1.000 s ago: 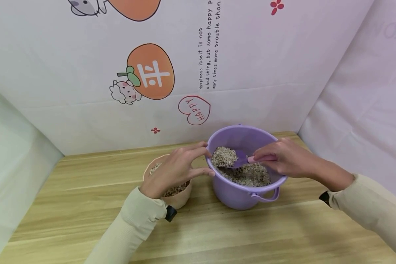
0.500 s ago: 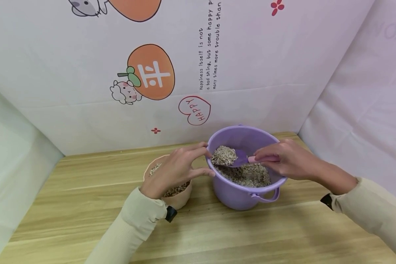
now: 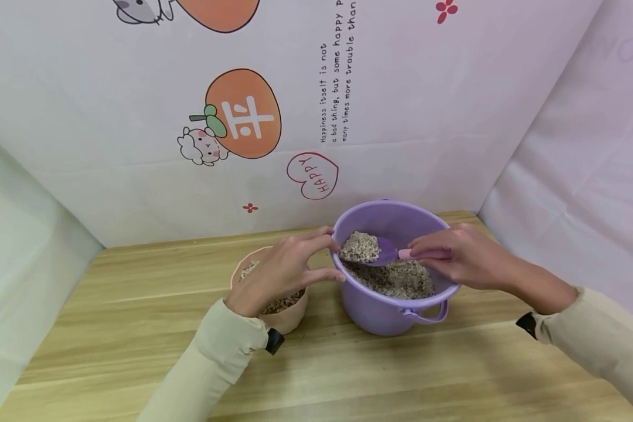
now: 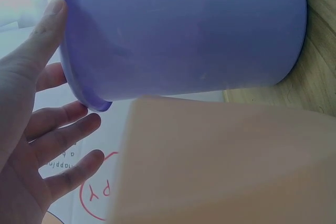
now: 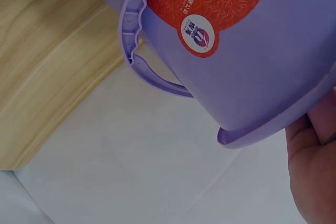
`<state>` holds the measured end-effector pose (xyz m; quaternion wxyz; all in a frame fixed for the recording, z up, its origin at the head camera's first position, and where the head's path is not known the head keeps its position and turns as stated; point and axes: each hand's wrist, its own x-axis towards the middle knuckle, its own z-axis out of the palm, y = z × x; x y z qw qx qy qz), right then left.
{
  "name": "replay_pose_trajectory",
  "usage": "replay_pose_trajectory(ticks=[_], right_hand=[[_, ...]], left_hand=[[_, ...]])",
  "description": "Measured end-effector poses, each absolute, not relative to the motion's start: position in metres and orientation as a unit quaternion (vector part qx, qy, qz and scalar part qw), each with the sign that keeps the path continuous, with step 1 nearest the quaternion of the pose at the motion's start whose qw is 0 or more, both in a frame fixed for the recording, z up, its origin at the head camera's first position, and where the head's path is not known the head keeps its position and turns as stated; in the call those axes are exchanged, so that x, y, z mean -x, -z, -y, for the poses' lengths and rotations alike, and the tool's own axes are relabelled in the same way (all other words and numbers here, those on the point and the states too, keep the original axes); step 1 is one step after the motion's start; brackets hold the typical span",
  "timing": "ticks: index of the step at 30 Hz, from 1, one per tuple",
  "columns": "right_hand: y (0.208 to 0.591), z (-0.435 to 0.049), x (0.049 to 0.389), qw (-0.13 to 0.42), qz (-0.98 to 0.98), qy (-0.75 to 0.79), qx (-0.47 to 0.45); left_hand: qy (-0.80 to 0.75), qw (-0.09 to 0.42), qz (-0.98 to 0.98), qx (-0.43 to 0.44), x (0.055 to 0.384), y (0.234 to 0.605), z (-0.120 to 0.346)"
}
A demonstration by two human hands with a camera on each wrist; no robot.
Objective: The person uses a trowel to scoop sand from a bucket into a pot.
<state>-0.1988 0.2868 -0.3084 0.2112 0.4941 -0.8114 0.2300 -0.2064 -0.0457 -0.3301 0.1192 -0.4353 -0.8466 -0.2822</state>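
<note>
Right of frame center, the loaded purple scoop point(image 3: 387, 252) is in the bucket point(image 3: 374, 316); right hand point(image 3: 464, 259) grips scoop handle point(image 3: 405, 254), left hand point(image 3: 282, 266), fingers extended, touches bucket. Scoop likely light, stiff; hold handle level.

- A small booth-like work corner, screened with sheets; whether it stands in a home, studio or workshop cannot be told.
- The wood-grain tabletop point(image 3: 137, 305) meets a white printed backdrop point(image 3: 401, 94) along its far edge.
- Creased white sheets rise at both sides, a left sheet point(image 3: 26, 246) and a right sheet point(image 3: 575, 152), closing the space in.
- The print is homely and decorative: an orange persimmon drawing point(image 3: 264, 132) with a Chinese character, a "HAPPY" heart point(image 3: 320, 174), and sideways English lettering point(image 3: 336, 88) about happiness.
- A household plastic bucket point(image 3: 374, 316) bears a red Chinese label point(image 5: 226, 3).
</note>
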Motion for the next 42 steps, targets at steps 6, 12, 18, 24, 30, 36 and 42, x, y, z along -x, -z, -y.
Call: replay_pose_trajectory(ticks=[6,12,18,24,30,36,42], right_hand=[[0.309,-0.288,0.201,0.231,0.800,-0.232,-0.503],[0.308,-0.289,0.201,0.235,0.798,-0.232,-0.504],[0.307,-0.289,0.200,0.234,0.796,-0.236,-0.506],[0.305,-0.289,0.198,0.231,0.795,-0.238,-0.508],[0.304,-0.289,0.198,0.229,0.786,-0.252,-0.517],[0.303,-0.289,0.198,0.227,0.779,-0.263,-0.522],[0.296,-0.291,0.194,0.214,0.789,-0.261,-0.514]], left_hand=[[0.286,0.118,0.845,0.437,0.206,0.329,0.045],[0.286,0.117,0.845,0.437,0.207,0.329,0.045],[0.288,0.115,0.845,0.437,0.206,0.329,0.046],[0.283,0.118,0.845,0.438,0.207,0.328,0.045],[0.277,0.117,0.850,0.433,0.207,0.327,0.045],[0.273,0.112,0.855,0.426,0.206,0.326,0.045],[0.275,0.111,0.858,0.421,0.206,0.327,0.047]])
